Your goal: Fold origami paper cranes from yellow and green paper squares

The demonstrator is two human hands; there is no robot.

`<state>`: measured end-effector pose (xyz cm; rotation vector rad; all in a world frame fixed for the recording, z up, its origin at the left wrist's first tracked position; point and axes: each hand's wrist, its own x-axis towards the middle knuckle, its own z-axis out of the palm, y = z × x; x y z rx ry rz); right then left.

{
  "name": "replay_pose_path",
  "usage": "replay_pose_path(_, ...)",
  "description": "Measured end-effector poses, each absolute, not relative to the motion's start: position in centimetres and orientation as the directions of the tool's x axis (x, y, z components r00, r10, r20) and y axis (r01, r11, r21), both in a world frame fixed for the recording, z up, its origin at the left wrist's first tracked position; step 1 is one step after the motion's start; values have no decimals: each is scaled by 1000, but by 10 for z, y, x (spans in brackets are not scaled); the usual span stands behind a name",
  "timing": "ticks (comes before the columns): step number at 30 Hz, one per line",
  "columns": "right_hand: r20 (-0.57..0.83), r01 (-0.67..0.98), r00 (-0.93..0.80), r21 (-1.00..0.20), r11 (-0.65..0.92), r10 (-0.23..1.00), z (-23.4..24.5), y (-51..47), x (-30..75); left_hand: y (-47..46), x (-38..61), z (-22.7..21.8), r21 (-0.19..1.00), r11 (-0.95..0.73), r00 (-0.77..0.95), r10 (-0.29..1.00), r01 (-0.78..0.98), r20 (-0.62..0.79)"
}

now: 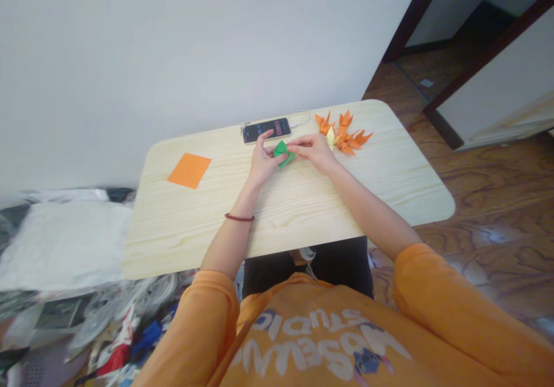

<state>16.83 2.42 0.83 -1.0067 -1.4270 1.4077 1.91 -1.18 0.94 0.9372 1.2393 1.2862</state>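
A small piece of green origami paper [282,151], partly folded, is held above the middle of the table between both hands. My left hand [264,157] grips its left side, with the index finger raised toward the phone. Thumb and fingertips of my right hand [315,150] pinch the paper's right edge. Just beyond my right hand lies a cluster of folded orange paper cranes [348,139], with a yellow one [331,138] among them. The finer folds of the green piece are too small to make out.
A phone [266,131] with a lit screen and a white cable lies at the table's back edge, against the wall. One flat orange paper square [189,171] rests on the left of the light wooden table [173,231]. Bags and clutter [64,243] fill the floor at left.
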Motion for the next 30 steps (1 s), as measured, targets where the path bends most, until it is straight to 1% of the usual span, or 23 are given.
replay_pose_path(5, 38, -9, -248, -999, 37, 968, 11, 24, 167, -12, 20, 9, 982, 91, -112, 987, -168, -111)
replay_pose_path(11, 45, -9, -241, -999, 44, 969, 10, 25, 167, -6, 16, -4, 997, -39, -28, 999, -67, 37)
replay_pose_path(14, 36, 7, -245, -999, 39, 969, 8, 26, 167, -4, 15, -8, 996, -78, -5, 997, -40, 78)
replay_pose_path(21, 8, 20, -231, -1000, 13, 973, 11, 24, 167, -6, 16, -6, 997, -74, 11, 997, -36, 75)
replay_pose_path(30, 0, -29, -209, -1000, -6, 978, 10, 21, 165, -10, 20, -1, 997, -71, -23, 997, 1, 71)
